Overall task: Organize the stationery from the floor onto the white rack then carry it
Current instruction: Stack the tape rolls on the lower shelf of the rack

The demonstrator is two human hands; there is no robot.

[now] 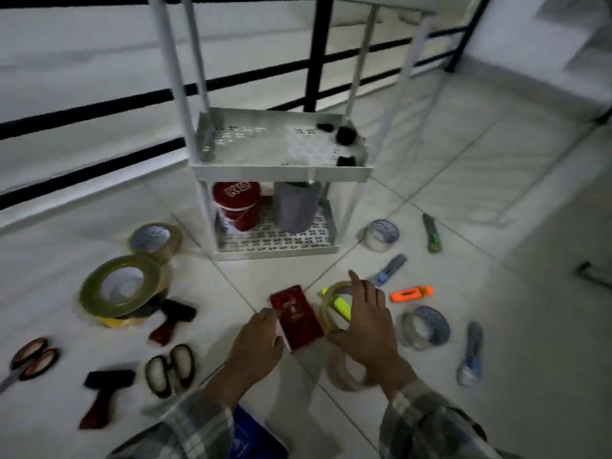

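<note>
Pickup stage, with the rack run not yet made. At far left, red-handled scissors [31, 359] and two stacked tape rolls [121, 286] lie on the tiled floor [516, 200], untouched, and a second pair of scissors [170, 369] lies nearer me.

At centre, my left hand [255, 346] pinches the near edge of a red box [296, 321] between thumb and fingers. The box is tilted, and I cannot tell whether it is clear of the floor.

Just beside it, my right hand [364, 321] curls round a thin ring of clear tape [331, 303]. A yellow highlighter [341, 306] shows through the ring; whether I hold it too, I cannot tell.

Ahead stands the white rack [281, 173]. Its bottom shelf already carries a red container [236, 203] and a grey one [294, 207], and its middle shelf is largely bare.

To the right, an orange cutter [412, 293], more tape rolls [425, 327] and a blue cutter [470, 354] wait on the tiles.

As I judge it, the next move is to lift both items forward and set them on the middle shelf, well inside its rim. Most of the stationery remains on the floor, so carrying the rack is a long way off.
</note>
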